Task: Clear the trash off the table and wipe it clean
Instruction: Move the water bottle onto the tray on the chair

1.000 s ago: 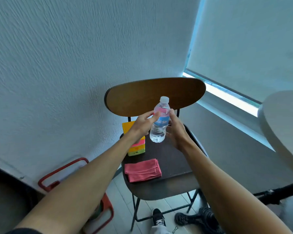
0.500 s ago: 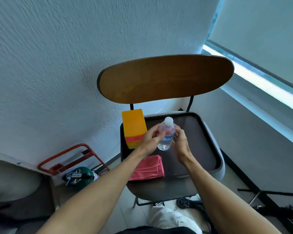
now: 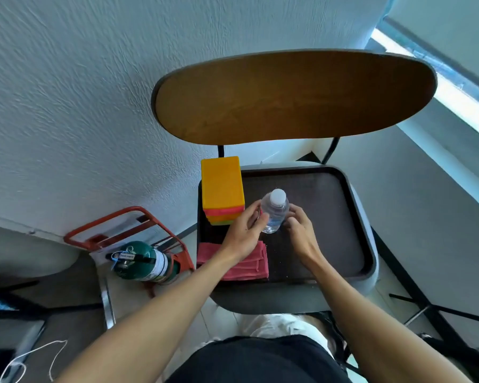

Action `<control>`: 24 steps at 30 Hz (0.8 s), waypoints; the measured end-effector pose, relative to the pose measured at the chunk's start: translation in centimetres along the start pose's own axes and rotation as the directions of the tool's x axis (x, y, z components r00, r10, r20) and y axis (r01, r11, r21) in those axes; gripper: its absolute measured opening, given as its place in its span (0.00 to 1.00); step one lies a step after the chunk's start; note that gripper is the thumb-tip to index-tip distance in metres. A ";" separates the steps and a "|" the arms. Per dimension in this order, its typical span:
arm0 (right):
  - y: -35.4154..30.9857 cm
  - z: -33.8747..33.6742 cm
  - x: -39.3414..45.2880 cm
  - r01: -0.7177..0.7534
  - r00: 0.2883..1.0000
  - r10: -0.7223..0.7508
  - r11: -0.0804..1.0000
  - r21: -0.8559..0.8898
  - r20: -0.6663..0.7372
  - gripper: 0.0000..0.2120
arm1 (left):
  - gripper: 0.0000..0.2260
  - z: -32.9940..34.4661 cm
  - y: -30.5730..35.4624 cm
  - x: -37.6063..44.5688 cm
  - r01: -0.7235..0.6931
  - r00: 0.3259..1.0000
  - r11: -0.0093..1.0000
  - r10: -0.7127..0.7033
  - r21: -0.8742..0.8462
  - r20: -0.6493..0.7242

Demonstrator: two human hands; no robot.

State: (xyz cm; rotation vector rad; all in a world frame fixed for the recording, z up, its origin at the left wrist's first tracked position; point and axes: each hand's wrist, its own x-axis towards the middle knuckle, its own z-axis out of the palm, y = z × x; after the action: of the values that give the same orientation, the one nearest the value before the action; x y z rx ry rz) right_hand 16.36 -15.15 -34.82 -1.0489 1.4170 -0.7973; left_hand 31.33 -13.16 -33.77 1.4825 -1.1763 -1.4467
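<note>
A small clear water bottle with a white cap stands upright on a dark tray that lies on a chair seat. My left hand grips the bottle's left side with thumb and fingers. On the other side, the fingertips of my right hand press against it. A folded pink cloth lies on the tray's near left corner, partly under my left forearm. At the tray's far left corner stands a block of stacked yellow, pink and green cloths.
The chair's wooden backrest rises behind the tray, with a textured white wall to the left. On the floor at the left lie a green gas canister and a red metal frame. Black metal legs cross the floor at the right.
Both hands have brought the bottle down from in front of the backrest onto the tray. The view has tilted down and moved closer to the chair.
</note>
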 end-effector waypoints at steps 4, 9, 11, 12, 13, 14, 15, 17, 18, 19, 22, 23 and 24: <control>2.4 -0.4 -0.8 0.031 0.999 -0.026 0.966 -0.256 0.020 0.21 | 0.22 -1.3 -1.0 -0.6 0.095 0.994 0.987 -0.086 0.132 -0.070; 2.4 0.6 0.4 0.130 0.990 -0.141 0.906 -0.402 0.002 0.18 | 0.17 -3.2 -2.4 -1.6 0.071 0.997 0.876 -0.074 0.476 -0.012; 2.3 1.0 1.1 0.149 0.986 -0.166 0.900 -0.410 -0.008 0.18 | 0.17 -3.7 -2.7 -1.9 0.073 0.996 0.821 -0.091 0.566 0.004; 2.2 1.2 1.4 0.153 0.986 -0.169 0.901 -0.406 -0.004 0.18 | 0.17 -3.9 -2.7 -1.9 0.072 0.995 0.805 -0.097 0.589 0.011; 2.1 1.4 1.7 0.156 0.985 -0.171 0.902 -0.402 -0.002 0.19 | 0.17 -4.0 -2.8 -2.0 0.072 0.994 0.789 -0.104 0.610 0.018; 1.9 1.6 2.1 0.153 0.986 -0.167 0.904 -0.400 -0.001 0.19 | 0.17 -4.0 -2.8 -2.0 0.071 0.994 0.772 -0.110 0.631 0.022; 1.7 1.7 2.5 0.152 0.986 -0.165 0.904 -0.399 0.001 0.19 | 0.17 -4.1 -2.9 -2.0 0.075 0.993 0.756 -0.119 0.650 0.024; 1.0 2.1 3.4 0.155 0.986 -0.164 0.902 -0.403 0.011 0.20 | 0.18 -4.2 -3.1 -1.9 0.076 0.992 0.727 -0.124 0.682 0.022; 0.6 2.3 3.9 0.155 0.986 -0.163 0.901 -0.405 0.014 0.20 | 0.18 -4.3 -3.2 -1.9 0.075 0.992 0.709 -0.124 0.702 0.020; 0.4 2.5 4.5 0.154 0.987 -0.162 0.900 -0.407 0.015 0.20 | 0.18 -4.3 -3.2 -1.8 0.081 0.991 0.687 -0.133 0.722 0.016; -0.5 3.1 6.1 0.150 0.988 -0.153 0.905 -0.397 0.026 0.19 | 0.22 -4.7 -3.2 -1.8 0.105 0.985 0.611 -0.172 0.784 0.002; -0.8 3.2 6.6 0.149 0.988 -0.151 0.903 -0.404 0.028 0.20 | 0.23 -4.8 -3.1 -1.8 0.117 0.982 0.588 -0.187 0.801 -0.007; -1.1 3.4 7.2 0.145 0.989 -0.146 0.900 -0.411 0.028 0.20 | 0.23 -5.0 -3.1 -1.9 0.129 0.979 0.569 -0.201 0.812 -0.014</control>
State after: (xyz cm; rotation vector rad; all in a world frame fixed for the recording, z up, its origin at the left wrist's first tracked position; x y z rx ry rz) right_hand 20.16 -21.85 -36.92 -1.4930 1.5622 -0.6149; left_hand 36.73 -10.90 -35.65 2.2080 -1.9645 -1.0976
